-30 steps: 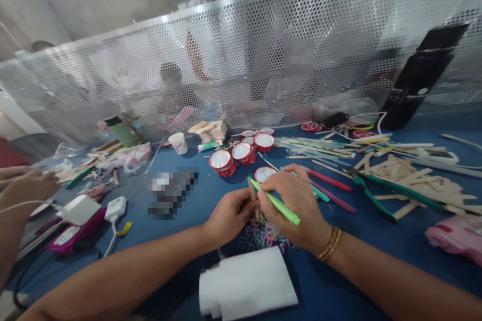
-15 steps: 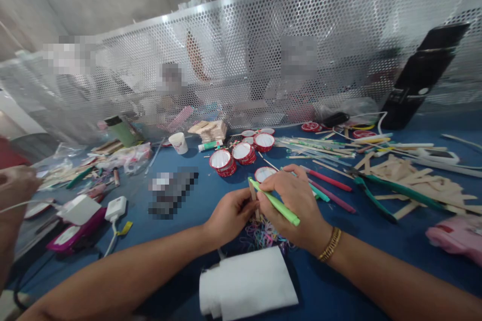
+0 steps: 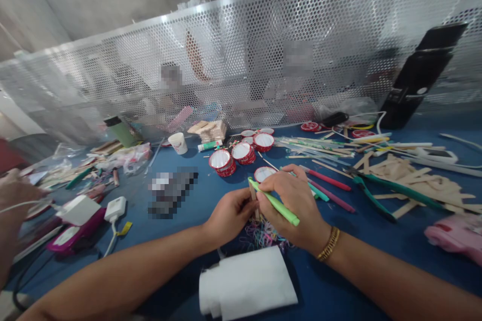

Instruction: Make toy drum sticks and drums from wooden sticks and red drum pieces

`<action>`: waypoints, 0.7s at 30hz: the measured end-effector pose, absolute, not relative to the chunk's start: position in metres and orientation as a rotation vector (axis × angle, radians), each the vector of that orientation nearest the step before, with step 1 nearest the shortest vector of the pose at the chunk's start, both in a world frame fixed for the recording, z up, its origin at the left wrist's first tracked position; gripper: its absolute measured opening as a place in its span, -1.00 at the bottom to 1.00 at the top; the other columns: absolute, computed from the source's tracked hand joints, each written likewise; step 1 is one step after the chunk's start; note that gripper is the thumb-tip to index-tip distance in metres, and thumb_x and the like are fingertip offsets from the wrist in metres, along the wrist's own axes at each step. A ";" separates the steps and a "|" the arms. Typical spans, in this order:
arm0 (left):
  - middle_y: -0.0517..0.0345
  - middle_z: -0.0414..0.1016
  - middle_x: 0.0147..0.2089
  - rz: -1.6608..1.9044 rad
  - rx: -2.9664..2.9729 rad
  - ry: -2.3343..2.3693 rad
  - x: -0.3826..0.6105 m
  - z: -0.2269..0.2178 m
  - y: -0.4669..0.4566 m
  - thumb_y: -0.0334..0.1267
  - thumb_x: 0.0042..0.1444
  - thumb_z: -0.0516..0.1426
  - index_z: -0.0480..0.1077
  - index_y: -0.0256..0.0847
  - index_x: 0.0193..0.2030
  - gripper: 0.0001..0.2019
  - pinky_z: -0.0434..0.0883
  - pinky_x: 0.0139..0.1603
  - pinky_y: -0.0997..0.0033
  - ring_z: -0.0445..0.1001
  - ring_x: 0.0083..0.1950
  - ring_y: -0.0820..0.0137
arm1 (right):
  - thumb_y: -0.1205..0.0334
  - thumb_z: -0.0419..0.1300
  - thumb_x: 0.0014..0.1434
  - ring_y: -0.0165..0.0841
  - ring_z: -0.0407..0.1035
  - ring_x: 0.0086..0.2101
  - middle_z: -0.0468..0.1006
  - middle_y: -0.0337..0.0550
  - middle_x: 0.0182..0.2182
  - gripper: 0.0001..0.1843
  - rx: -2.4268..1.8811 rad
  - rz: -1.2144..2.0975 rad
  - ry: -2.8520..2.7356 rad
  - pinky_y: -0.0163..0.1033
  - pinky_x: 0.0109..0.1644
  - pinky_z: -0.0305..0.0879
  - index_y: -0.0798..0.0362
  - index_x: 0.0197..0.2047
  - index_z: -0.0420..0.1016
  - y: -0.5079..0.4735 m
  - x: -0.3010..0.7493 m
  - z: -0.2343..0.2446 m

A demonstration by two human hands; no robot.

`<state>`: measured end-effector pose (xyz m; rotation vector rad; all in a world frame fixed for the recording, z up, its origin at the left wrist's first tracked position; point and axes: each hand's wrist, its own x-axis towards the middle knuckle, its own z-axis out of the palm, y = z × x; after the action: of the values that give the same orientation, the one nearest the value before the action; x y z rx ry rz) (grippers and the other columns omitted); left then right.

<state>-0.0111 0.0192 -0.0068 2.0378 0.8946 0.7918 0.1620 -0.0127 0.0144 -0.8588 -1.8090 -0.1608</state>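
My left hand (image 3: 229, 215) is closed around the lower part of a small wooden stick (image 3: 252, 191) that stands upright over the blue table (image 3: 339, 241). My right hand (image 3: 291, 205) pinches a light green stick (image 3: 276, 204) that lies across its fingers, its tip meeting the top of the wooden stick. A heap of thin coloured rubber bands (image 3: 263, 235) lies just under both hands. A gold bracelet (image 3: 328, 244) is on my right wrist.
A folded white cloth (image 3: 246, 283) lies near the front edge. Red-rimmed cups (image 3: 241, 153), coloured sticks (image 3: 327, 180), green-handled pliers (image 3: 380, 190) and wooden sticks (image 3: 417, 178) lie behind and right. Another person's hand (image 3: 15, 195) holds a white cable at left by chargers (image 3: 115, 208). A perforated metal screen (image 3: 263, 60) closes the back.
My hands hold almost the same pose. The other person's hand at the left edge has shifted slightly with the white cable.
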 end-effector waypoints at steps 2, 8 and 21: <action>0.17 0.39 -0.38 0.791 2.036 0.899 -0.011 -0.006 0.019 -0.13 0.28 0.04 0.42 -0.28 -0.27 -0.73 0.29 -0.32 0.48 0.29 -0.37 0.43 | 0.34 0.14 0.20 -0.34 0.43 -0.37 0.53 -0.25 -0.43 -0.96 -0.874 -0.171 -1.801 0.04 0.07 0.14 0.02 -0.30 0.36 -0.012 0.163 0.014; 0.22 0.34 -0.44 0.778 2.043 0.922 -0.012 -0.007 0.019 -0.17 0.28 0.04 0.37 -0.26 -0.34 -0.76 0.27 -0.35 0.49 0.28 -0.40 0.45 | 0.34 0.14 0.19 -0.35 0.41 -0.37 0.50 -0.26 -0.44 -0.95 -0.909 -0.187 -1.745 0.02 0.05 0.16 0.01 -0.31 0.35 -0.010 0.164 0.013; 0.23 0.33 -0.43 0.783 2.049 0.931 -0.012 -0.008 0.020 -0.17 0.28 0.05 0.39 -0.28 -0.32 -0.76 0.27 -0.34 0.49 0.25 -0.40 0.46 | 0.34 0.15 0.18 -0.35 0.41 -0.38 0.50 -0.26 -0.45 -0.95 -0.896 -0.191 -1.753 0.03 0.07 0.16 0.02 -0.32 0.35 -0.010 0.165 0.011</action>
<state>-0.0122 0.0203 -0.0077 2.0486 0.9308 0.7830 0.1651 -0.0098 0.0114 -0.8960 -1.7526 -0.1914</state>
